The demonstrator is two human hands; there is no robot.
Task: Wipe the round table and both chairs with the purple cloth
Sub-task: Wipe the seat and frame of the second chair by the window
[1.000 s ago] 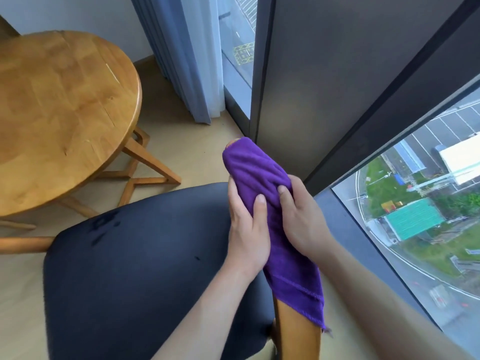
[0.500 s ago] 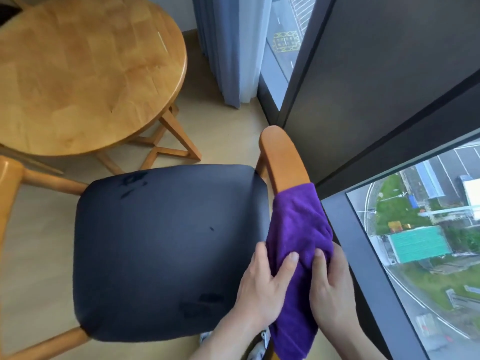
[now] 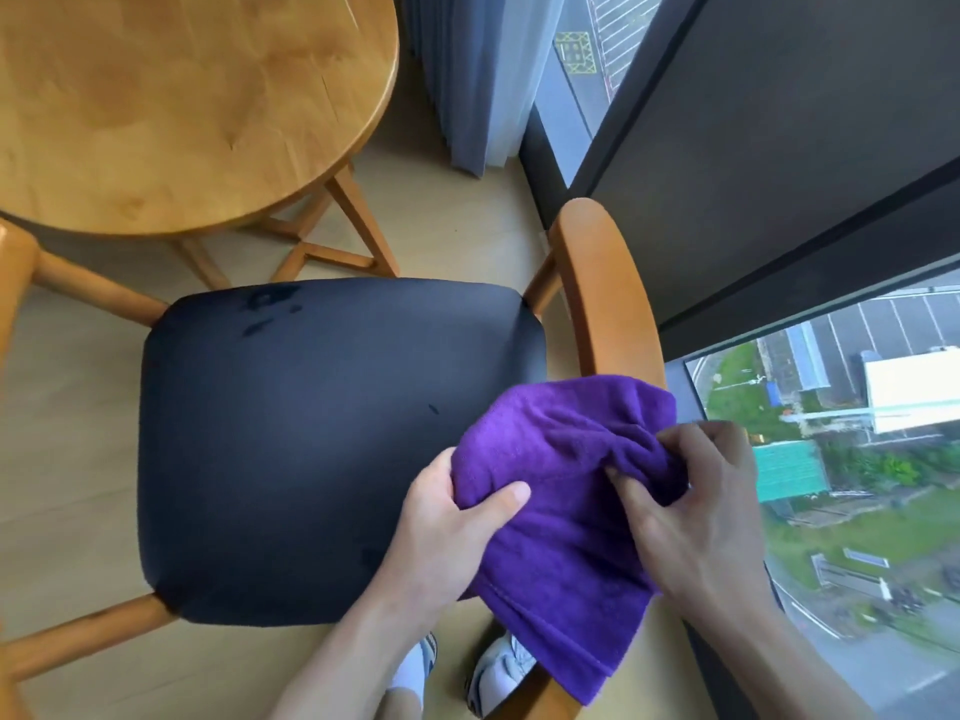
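Two hands grip the cloth [image 3: 561,491] between them. Our left hand [image 3: 452,527] has its fingers curled under the cloth's left edge with the thumb pressed on top, pinching a fold. Our right hand [image 3: 696,506] has its fingers bunched into the cloth's upper right part, holding a gathered lump of it. The cloth is draped over the right armrest [image 3: 597,283] of the chair [image 3: 322,449], covering the armrest's near stretch, while its lower corner hangs down past our wrists. The bare wood of the armrest curves away beyond the cloth. Left of our hands lies the chair's dark seat, with a few darker marks near its far edge. Another wooden arm of the chair shows at the left border. Beyond the seat stands the round wooden surface [image 3: 182,106], its crossed legs on the pale floor [image 3: 62,459]. Below, between our forearms, we see two shoes [image 3: 498,672]. A grey curtain [image 3: 467,80] hangs past the surface, beside a tall window [image 3: 857,459] looking down on streets.
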